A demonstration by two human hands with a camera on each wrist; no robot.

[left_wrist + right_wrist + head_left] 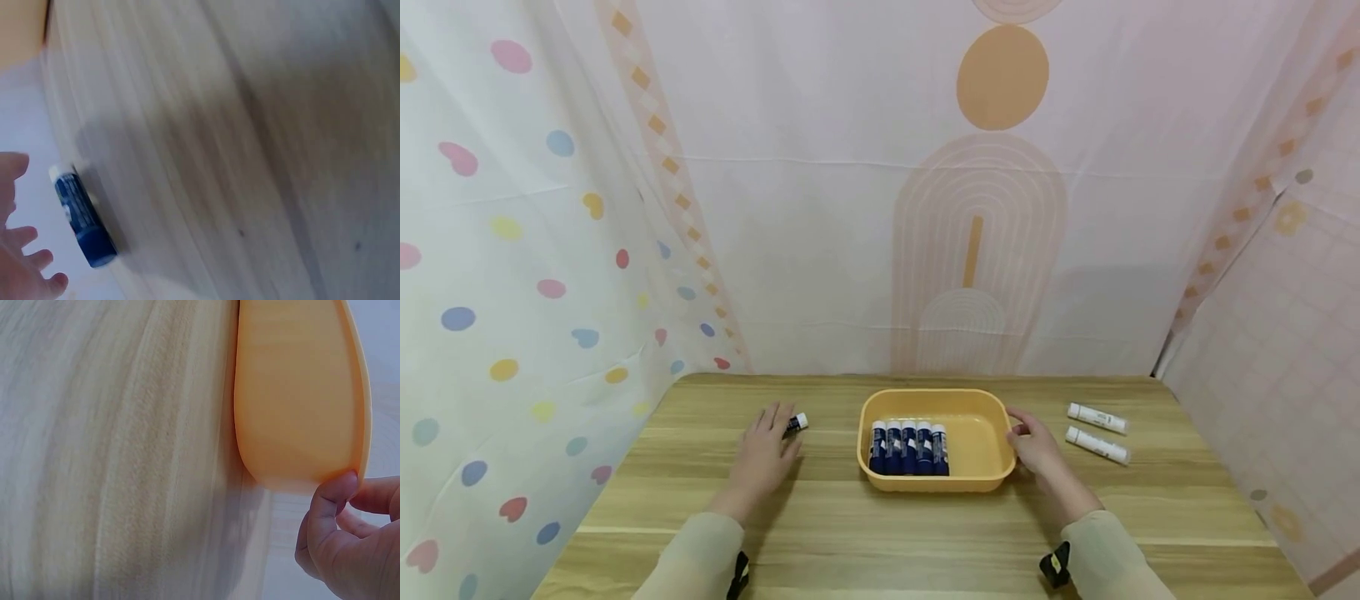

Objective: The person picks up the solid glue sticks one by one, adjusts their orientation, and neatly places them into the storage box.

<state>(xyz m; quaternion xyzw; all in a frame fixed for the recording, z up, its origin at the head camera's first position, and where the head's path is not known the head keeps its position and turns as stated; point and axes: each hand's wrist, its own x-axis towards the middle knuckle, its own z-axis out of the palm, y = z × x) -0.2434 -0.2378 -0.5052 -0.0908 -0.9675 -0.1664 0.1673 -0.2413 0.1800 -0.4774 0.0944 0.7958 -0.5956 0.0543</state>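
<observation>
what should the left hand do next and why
I'd probably close the left hand around the loose blue tube: the hand is open near it and not yet gripping it, while five similar tubes sit in a row in the yellow tray, with room beside them, and the right hand holds the tray's end.

There is lots of room on the bench [880,542] in front of the box [936,484]. There is also a gap between the box and the blue tube [794,425] by the left hand [763,454]. Inside the box, five blue tubes [908,447] fill the left side, with room on the right. The right hand [1037,446] blocks the right end. A cloth [805,258] blocks the back.
</observation>
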